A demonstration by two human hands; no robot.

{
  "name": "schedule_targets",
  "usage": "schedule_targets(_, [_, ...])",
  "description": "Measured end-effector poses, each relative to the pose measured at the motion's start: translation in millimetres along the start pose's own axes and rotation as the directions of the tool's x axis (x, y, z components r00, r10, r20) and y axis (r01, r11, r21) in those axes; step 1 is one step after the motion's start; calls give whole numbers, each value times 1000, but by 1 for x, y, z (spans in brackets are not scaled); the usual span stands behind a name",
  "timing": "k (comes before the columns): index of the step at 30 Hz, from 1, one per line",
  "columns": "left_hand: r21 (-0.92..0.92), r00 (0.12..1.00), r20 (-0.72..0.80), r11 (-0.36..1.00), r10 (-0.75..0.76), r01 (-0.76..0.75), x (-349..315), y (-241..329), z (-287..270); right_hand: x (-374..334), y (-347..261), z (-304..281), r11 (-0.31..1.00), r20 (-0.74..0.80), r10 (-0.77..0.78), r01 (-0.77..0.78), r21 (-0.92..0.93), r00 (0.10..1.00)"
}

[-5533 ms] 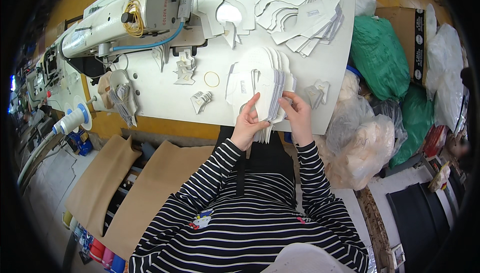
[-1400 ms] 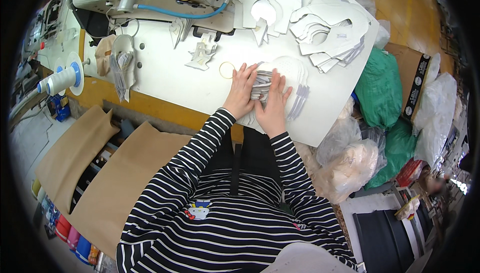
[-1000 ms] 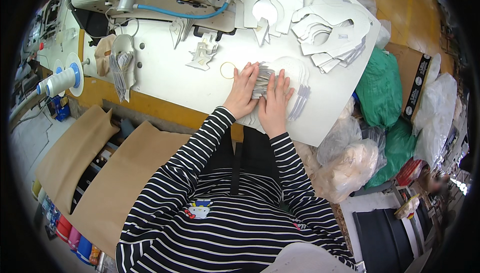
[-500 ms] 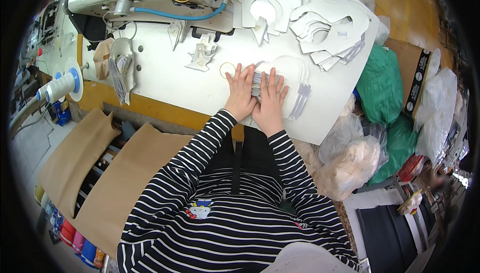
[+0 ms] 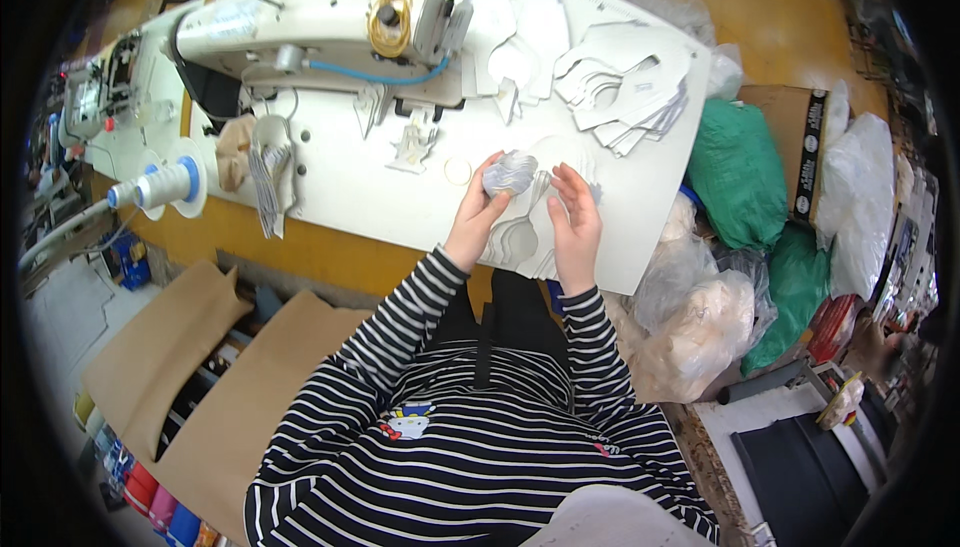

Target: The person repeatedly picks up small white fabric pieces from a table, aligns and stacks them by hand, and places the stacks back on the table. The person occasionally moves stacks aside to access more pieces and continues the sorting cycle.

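Note:
My left hand [image 5: 474, 219] grips a small bundle of grey-white cut pieces [image 5: 512, 172], its layered edges facing up, with fingers behind and thumb in front. To its right, my right hand [image 5: 577, 230] is raised with fingers apart and nothing in it. Below and between the hands a fanned stack of white cut pieces [image 5: 514, 241] lies near the table's front edge. More white pieces [image 5: 572, 154] lie behind my right hand, partly hidden by it. A thin yellow ring [image 5: 457, 171], like a rubber band, rests on the white table [image 5: 350, 202] left of my left hand.
A sewing machine [image 5: 290, 32] with a blue hose spans the table's back left. Stacked white pattern-like pieces [image 5: 625, 87] sit at the back right. Thread cones [image 5: 165, 187] stand at the left. Green bags [image 5: 738, 172] and clear plastic bags [image 5: 700, 327] crowd the right side.
Both hands were flat, pressing on the stacked pieces. Now the left hand has lifted a bundle, and the right hand has come away, rightward and open. The view has shifted slightly.

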State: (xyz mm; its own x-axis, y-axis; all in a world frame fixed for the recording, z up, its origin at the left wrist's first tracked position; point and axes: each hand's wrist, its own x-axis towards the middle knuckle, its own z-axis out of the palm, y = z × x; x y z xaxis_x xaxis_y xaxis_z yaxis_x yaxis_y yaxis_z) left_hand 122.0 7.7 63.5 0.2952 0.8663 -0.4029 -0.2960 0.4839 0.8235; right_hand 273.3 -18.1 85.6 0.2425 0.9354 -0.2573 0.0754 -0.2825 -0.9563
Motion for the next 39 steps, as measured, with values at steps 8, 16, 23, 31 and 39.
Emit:
schedule_targets(8, [-743,899,398,511,-181,432,-66,143,74,-36,-154,-28,935,10,-351,350,49,936])
schedule_targets(16, [-669,849,528,611,-10,423,-113,203,97,-75,-238,-36,824,-58,-564,567,28,823])
schedule_targets(23, [-626,848,530,672,-5,395,-135,215,102,-103,-257,-33,801,-164,-561,582,140,812])
schedule_targets(31, [-668,835,544,647,85,369,-147,219,97,-108,-272,-36,581,32,-799,785,-215,600])
schedule_targets(39, [-652,854,506,702,121,286,-153,216,94,-109,-272,-28,629,22,-772,768,-121,635])
